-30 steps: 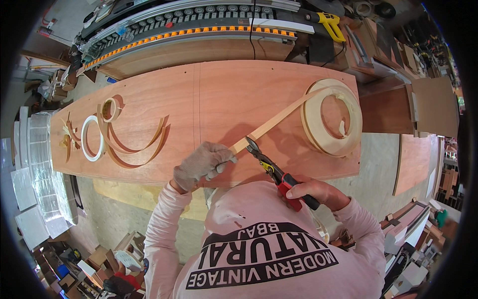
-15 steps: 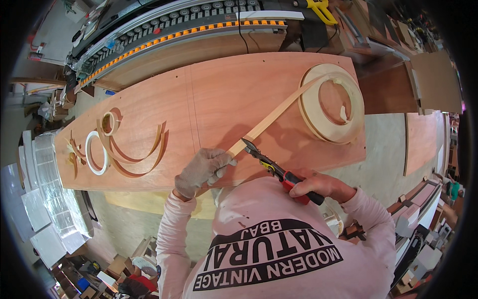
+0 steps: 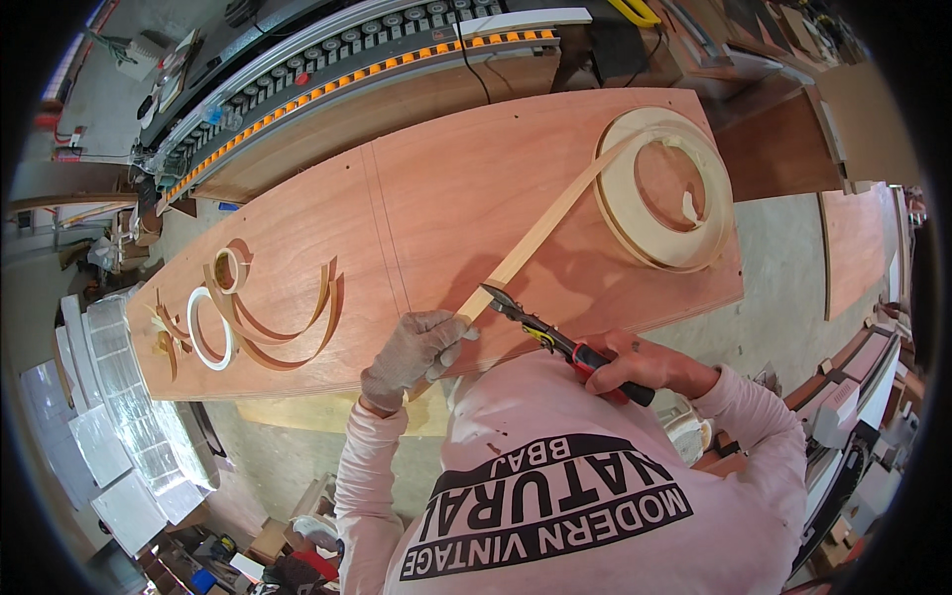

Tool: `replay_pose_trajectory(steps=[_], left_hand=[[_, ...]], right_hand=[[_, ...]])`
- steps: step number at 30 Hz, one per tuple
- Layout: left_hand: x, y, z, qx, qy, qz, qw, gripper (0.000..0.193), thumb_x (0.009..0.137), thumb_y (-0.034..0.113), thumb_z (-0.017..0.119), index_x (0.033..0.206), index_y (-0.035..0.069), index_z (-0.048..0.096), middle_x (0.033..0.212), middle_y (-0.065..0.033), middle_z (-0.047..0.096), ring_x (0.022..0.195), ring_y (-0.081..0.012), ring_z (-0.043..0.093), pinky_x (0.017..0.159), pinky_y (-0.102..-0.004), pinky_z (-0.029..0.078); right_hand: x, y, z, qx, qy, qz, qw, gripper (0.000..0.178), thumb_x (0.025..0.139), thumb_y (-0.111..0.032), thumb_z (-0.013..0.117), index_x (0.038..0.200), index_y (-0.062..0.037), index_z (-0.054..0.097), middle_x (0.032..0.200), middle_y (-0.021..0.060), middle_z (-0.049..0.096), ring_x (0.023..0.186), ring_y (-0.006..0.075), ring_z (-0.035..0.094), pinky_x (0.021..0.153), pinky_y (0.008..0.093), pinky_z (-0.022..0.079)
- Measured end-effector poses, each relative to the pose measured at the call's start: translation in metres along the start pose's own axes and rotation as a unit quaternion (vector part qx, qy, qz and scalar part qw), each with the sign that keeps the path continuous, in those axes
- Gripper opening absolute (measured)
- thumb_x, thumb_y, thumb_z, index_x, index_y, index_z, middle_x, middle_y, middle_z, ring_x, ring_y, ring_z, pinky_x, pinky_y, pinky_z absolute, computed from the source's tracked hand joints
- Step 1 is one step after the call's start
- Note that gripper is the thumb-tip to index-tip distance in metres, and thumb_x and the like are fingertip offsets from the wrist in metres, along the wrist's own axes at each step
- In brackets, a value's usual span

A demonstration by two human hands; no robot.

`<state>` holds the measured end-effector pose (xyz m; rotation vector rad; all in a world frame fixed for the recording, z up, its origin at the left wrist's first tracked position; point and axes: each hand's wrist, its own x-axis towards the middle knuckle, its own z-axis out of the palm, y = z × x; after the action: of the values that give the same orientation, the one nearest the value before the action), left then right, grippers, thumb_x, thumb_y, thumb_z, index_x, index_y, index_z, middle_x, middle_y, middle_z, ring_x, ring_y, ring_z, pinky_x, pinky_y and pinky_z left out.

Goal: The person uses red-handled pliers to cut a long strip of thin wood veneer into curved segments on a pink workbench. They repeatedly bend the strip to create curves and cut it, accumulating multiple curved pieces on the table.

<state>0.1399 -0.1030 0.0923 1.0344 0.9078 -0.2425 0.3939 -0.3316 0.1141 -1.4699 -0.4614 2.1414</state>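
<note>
My left hand (image 3: 412, 354), in a grey work glove, pinches a long pale wood edge-banding strip (image 3: 538, 235) near the board's front edge. The strip runs up and right to a large coil (image 3: 619, 220) of the same banding, lying flat on a reddish plywood board (image 3: 446, 188). My bare right hand (image 3: 654, 365) grips tin snips (image 3: 557, 342) by their red and black handles. The jaw tips meet the strip's right edge just above my left fingers. Whether the jaws are parted is too small to tell.
At the board's left end lie curled brown strips (image 3: 273, 359), a white ring (image 3: 196, 342) and a small roll (image 3: 235, 268). A long machine with a roller track (image 3: 337, 94) stands behind the board. Cardboard (image 3: 863, 124) is at the far right, foil-wrapped panels (image 3: 149, 347) at left.
The snips' jaws lay across the strip before; now their tips are at its right edge. The whole view has shifted slightly. Both hands keep their holds.
</note>
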Motion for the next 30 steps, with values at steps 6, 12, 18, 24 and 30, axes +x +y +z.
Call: replay_pose_trajectory(steps=[6, 12, 18, 24, 30], left_hand=[[0.002, -0.009, -0.004, 0.014, -0.013, 0.011, 1.0, 0.034, 0.106, 0.029, 0.058, 0.103, -0.001, 0.071, 0.06, 0.001, 0.054, 0.043, -0.0058, 0.044, 0.04, -0.0219, 0.034], [-0.006, -0.002, -0.001, 0.013, 0.005, -0.001, 1.0, 0.028, 0.104, 0.022, 0.061, 0.102, -0.003, 0.072, 0.061, 0.0003, 0.053, 0.044, -0.0067, 0.041, 0.042, -0.0229, 0.033], [-0.021, 0.005, -0.008, 0.01, 0.044, -0.032, 0.998, 0.028, 0.104, 0.022, 0.06, 0.104, -0.004, 0.07, 0.067, -0.0021, 0.058, 0.049, -0.0087, 0.048, 0.047, -0.0242, 0.039], [-0.056, 0.013, -0.013, -0.115, 0.161, 0.074, 0.977, 0.033, 0.103, 0.025, 0.06, 0.107, -0.006, 0.07, 0.078, -0.0078, 0.068, 0.062, -0.015, 0.064, 0.059, -0.027, 0.052], [-0.083, 0.028, 0.008, -0.118, 0.242, 0.104, 0.957, 0.023, 0.1, 0.02, 0.068, 0.095, -0.002, 0.072, 0.078, -0.0086, 0.072, 0.064, -0.014, 0.068, 0.057, -0.0266, 0.054]], right_hand=[[0.001, -0.001, 0.001, -0.032, 0.013, -0.008, 0.999, 0.028, 0.077, -0.016, 0.072, 0.099, -0.0019, 0.062, 0.075, 0.0019, 0.058, 0.061, 0.0123, 0.057, 0.056, 0.0283, 0.045], [0.008, 0.001, 0.0, -0.05, 0.021, -0.027, 0.998, 0.024, 0.082, -0.013, 0.07, 0.101, -0.0015, 0.063, 0.074, 0.0021, 0.059, 0.058, 0.0118, 0.057, 0.054, 0.0286, 0.045], [0.02, -0.003, -0.003, -0.171, 0.045, -0.095, 0.98, 0.052, 0.082, -0.021, 0.072, 0.126, 0.0019, 0.059, 0.092, 0.0126, 0.062, 0.078, 0.0216, 0.062, 0.071, 0.035, 0.049], [0.051, -0.011, 0.014, -0.505, 0.283, -0.182, 0.795, 0.091, 0.076, -0.045, 0.082, 0.144, 0.0044, 0.047, 0.135, 0.0336, 0.045, 0.13, 0.0457, 0.042, 0.107, 0.0526, 0.037], [0.068, -0.017, 0.03, -0.605, 0.369, -0.289, 0.644, 0.069, 0.088, -0.038, 0.076, 0.136, 0.0067, 0.055, 0.132, 0.0306, 0.055, 0.123, 0.0419, 0.054, 0.101, 0.0533, 0.043]])
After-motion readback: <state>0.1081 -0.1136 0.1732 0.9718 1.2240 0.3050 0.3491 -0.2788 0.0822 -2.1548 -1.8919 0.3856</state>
